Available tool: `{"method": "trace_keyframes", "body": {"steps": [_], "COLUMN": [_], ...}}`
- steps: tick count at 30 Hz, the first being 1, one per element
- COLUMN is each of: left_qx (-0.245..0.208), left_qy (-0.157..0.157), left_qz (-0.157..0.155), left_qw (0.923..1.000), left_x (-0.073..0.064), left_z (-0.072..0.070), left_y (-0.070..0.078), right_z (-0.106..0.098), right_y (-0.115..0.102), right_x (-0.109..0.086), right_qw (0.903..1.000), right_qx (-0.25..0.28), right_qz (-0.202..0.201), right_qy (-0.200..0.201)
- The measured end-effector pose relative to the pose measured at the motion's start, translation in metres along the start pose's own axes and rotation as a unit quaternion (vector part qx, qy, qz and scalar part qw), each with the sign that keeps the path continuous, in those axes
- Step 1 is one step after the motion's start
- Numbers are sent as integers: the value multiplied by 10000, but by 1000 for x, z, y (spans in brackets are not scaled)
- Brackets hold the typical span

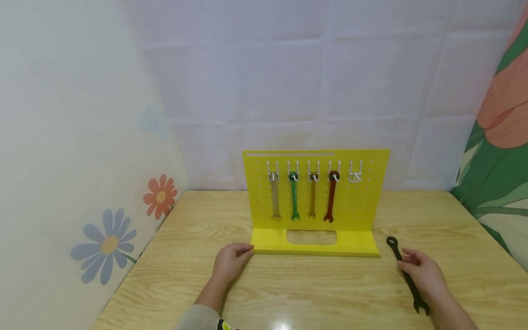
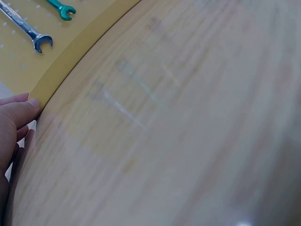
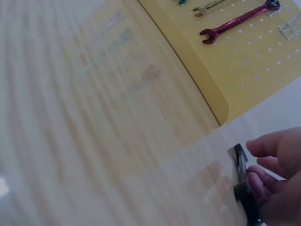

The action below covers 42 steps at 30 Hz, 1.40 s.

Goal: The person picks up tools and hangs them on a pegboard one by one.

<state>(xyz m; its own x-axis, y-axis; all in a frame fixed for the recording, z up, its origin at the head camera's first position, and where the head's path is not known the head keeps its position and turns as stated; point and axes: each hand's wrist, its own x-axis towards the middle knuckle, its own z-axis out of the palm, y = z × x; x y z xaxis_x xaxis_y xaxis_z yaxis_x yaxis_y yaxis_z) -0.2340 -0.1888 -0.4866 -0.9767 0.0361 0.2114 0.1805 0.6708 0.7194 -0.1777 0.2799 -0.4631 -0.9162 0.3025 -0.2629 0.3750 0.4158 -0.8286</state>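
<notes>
My left hand [image 1: 232, 263] is at the near left corner of a yellow pegboard stand [image 1: 268, 238], thumb and fingers pinching its base edge. Off the stand's right side, my right hand [image 1: 422, 272] holds a black combination wrench [image 1: 408, 279] between thumb and fingers, its ring end pointing away from me. In the right wrist view the wrench shows nearly edge-on beside the fingertips [image 3: 256, 147]. On the board's hooks hang a silver wrench [image 1: 275, 197], a green wrench [image 1: 294, 197], a gold wrench [image 1: 312, 197] and a red wrench [image 1: 331, 197], open ends down.
The rightmost white hook [image 1: 355, 176] on the board carries no wrench. A glossy wood-grain table [image 1: 313, 288] lies under everything. White cloth [image 1: 288, 91] covers the back, and flower-patterned panels [image 1: 495, 160] flank both sides.
</notes>
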Motion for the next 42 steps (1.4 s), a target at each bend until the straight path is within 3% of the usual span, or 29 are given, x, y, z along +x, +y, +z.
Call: {"method": "trace_keyframes", "body": {"steps": [8,11,20,26,34,42], "left_qx": [8,-16,-42,-49,-3,7], "left_qy": [4,-7,-4,-16,-62,-72], "left_qz": [-8,-25,-55,-39,-15,1], "left_qw": [10000,10000,10000,10000,10000,10000], "left_x": [0,0,0,0,-1,-1], "left_z": [0,0,0,0,-1,-1], "left_y": [-1,-1,-1,-1,0,0], "right_z": [4,6,8,10,11,11], "right_y": [-2,-6,-11,-14,-13,-15], "right_x": [-2,-4,-8,-8,-5,-5], "right_qw": [9930,9906,9864,9870,9904,9905], "right_qx": [-1091,-1269,-1449,-1448,-1340,-1340], "right_qz": [-415,-412,-630,-479,-238,-309], "right_qy": [191,317,456,506,238,56]}}
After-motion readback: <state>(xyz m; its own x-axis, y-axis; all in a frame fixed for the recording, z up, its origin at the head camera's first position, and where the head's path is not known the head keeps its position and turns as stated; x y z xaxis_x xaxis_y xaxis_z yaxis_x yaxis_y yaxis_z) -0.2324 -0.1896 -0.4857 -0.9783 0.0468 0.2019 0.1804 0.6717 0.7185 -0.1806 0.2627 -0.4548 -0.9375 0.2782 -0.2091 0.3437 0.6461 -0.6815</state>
